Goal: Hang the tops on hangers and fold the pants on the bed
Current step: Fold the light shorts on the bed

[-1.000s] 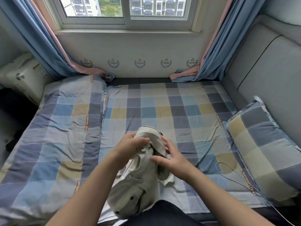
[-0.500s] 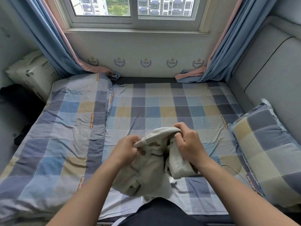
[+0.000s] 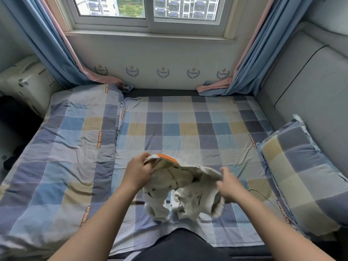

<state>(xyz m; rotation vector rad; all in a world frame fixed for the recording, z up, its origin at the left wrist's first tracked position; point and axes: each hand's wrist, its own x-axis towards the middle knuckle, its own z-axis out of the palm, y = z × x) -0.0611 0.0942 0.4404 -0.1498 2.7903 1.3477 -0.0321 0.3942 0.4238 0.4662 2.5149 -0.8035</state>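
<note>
A crumpled cream-coloured garment (image 3: 186, 193) with an orange inner band at its top edge hangs just above the checked bed sheet (image 3: 188, 129), near the bed's front edge. My left hand (image 3: 138, 171) grips the garment's upper left edge beside the orange band. My right hand (image 3: 228, 182) is blurred at the garment's right side, fingers spread and touching the cloth; no firm grip shows. The garment's lower part bunches on the sheet. No hanger is in view.
A checked pillow (image 3: 301, 178) lies at the right against a grey padded headboard (image 3: 310, 95). A thin white cable (image 3: 263, 194) runs over the sheet near the pillow. A folded checked duvet (image 3: 62, 151) covers the bed's left half. Curtains and a window close the far end.
My hands have moved apart, spreading the garment's top edge so the orange band shows. My right hand let go of the bunched cloth and shifted right.
</note>
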